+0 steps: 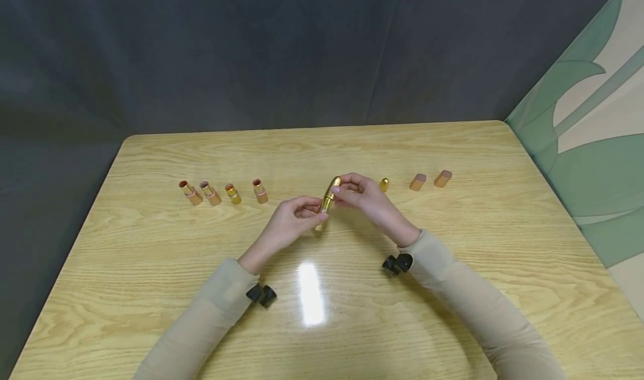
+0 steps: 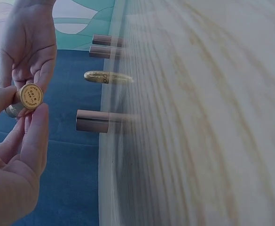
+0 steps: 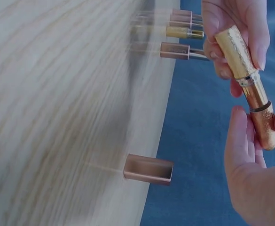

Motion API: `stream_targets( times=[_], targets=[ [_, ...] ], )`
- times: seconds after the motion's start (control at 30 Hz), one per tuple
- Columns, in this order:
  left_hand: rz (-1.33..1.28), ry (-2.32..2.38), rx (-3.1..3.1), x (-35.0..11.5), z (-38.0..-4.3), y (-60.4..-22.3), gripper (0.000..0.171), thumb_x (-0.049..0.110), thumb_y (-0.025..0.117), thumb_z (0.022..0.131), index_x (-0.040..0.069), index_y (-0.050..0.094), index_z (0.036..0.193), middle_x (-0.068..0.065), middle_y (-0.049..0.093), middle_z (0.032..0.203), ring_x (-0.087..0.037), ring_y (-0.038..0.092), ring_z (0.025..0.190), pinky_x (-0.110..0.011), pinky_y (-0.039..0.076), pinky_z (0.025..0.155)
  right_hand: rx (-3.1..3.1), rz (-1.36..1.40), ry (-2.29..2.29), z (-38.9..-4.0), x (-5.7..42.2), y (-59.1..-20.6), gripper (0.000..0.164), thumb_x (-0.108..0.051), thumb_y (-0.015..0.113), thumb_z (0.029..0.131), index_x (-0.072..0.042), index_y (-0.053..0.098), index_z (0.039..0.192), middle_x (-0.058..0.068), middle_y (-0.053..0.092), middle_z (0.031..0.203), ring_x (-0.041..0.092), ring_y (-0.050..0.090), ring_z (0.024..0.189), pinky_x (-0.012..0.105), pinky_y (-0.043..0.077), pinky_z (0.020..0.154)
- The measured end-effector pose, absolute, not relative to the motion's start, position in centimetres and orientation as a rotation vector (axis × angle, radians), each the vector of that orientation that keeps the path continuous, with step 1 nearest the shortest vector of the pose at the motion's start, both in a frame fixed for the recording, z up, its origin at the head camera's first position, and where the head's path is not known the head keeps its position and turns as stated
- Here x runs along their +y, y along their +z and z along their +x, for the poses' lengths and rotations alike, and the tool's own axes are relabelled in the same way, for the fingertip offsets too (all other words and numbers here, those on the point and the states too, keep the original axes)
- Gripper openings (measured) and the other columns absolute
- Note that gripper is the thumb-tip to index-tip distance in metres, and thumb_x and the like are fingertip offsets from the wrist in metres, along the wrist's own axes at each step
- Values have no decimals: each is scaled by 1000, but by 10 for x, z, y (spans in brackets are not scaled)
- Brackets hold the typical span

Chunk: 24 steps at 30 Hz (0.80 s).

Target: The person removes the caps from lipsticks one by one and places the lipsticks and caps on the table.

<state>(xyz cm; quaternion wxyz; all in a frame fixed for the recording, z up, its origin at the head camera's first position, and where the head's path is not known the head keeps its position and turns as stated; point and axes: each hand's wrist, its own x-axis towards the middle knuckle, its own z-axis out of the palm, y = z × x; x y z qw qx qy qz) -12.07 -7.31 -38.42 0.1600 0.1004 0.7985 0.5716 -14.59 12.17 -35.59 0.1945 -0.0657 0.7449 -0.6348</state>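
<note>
A gold lipstick (image 3: 237,54) is held tilted above the table, between both hands. My left hand (image 1: 293,222) pinches its textured base between thumb and fingers; the round labelled bottom (image 2: 32,96) faces the left wrist camera. My right hand (image 1: 371,202) grips the rounded gold cap (image 3: 264,127) at the upper end. That cap sits partway over the shiny inner tube, part of which shows between cap and base. Fingers cover some of the cap.
Uncapped lipsticks stand in a row on the left: rose-gold ones (image 1: 190,193) (image 1: 210,194) (image 1: 260,191) and a gold one (image 1: 233,194). On the right stand a gold cap (image 1: 384,185) and rose-gold caps (image 1: 418,182) (image 1: 443,179). Another rose-gold cap (image 2: 92,121) shows in the left wrist view.
</note>
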Motion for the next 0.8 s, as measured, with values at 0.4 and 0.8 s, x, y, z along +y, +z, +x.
stream_targets(
  times=[0.4,0.8],
  targets=[
    [268,1637,2303,-78,-124,-385,42,19,67,90,2,57,127,-16,62,115,-26,65,102,-25,55,77,2108,-131,-1819,-150,129,-356,35,-10,53,97,9,47,126,4,58,103,5,63,91,26,54,92],
    [223,1659,2308,-93,-126,-379,43,20,65,91,4,54,130,-15,58,118,-29,62,107,-27,53,81,2142,-141,-1818,-152,138,-352,37,-8,54,96,8,47,129,2,57,106,3,63,87,38,51,98]
  ],
)
